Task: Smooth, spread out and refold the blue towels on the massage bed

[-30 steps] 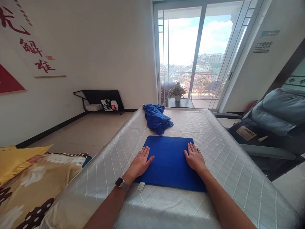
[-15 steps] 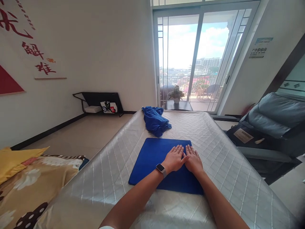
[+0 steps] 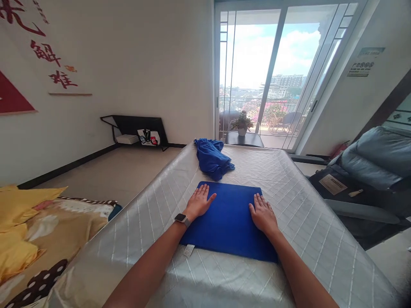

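Observation:
A flat blue cloth [image 3: 229,218], folded into a near rectangle, lies on the silvery quilted cover [image 3: 308,222]. My left hand [image 3: 199,202], with a watch on its wrist, rests flat on the cloth's left edge, thumb spread from the fingers. On the right edge lies my right hand [image 3: 263,214], palm down and fingers extended. Neither hand grips anything. A small white tag [image 3: 189,250] sticks out at the cloth's near left edge. Beyond the far edge is a crumpled blue cloth [image 3: 213,159].
Patterned bedding [image 3: 70,231] with yellow fabric is at the lower left. A dark padded chair [image 3: 366,209] stands to the right. Past the far end are a potted plant [image 3: 242,124] on a chair and a sliding glass door [image 3: 248,64].
My left hand has moved left, away from my right hand, to the cloth's left edge. My right hand stays near the right edge. The white tag now shows, and the view has shifted slightly.

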{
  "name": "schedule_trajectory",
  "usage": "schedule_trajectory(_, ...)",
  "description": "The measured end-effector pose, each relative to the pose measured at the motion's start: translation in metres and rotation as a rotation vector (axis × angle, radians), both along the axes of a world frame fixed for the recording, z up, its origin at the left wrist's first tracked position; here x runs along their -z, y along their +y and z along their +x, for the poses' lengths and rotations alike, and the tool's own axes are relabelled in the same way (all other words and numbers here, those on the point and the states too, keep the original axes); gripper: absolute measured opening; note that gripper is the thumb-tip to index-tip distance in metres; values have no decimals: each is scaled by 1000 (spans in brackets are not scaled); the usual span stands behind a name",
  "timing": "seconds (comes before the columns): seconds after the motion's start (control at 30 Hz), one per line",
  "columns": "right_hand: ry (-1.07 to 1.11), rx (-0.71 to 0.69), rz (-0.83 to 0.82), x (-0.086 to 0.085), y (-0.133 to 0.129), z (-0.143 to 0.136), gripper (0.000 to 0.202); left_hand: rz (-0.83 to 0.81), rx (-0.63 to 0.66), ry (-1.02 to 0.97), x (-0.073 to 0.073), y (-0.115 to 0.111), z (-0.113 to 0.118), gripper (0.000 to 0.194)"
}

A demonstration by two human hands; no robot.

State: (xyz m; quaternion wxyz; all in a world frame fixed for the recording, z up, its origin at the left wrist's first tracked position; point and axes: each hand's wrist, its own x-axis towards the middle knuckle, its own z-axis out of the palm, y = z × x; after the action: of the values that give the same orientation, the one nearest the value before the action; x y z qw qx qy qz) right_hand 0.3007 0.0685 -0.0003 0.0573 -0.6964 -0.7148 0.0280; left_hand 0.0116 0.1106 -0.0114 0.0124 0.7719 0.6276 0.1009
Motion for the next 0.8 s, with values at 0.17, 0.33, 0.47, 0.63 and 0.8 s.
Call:
schedule_trajectory(0.17, -26, 13, -25, -1, -1, -1, 65, 43, -54, -23, 9, 2, -22, 85)
schedule_trajectory(0.33, -53, -2, -115, -13, 9, 4, 66, 47, -65, -32, 7, 0, -18, 84)
schedule_trajectory(0.47, -70, -5, -125, -27, 30, 5, 64, 49, -78, -16, 4, -2, -17, 86)
schedule_trajectory(0.63, -38, 20, -49, -18, 53, 1, 66, 78, -71, -9, 5, -3, -18, 83)
schedule_trajectory(0.8, -10, 6, -33, 1, 58, 7, 67, 59, -61, 29, 6, -2, -20, 82)
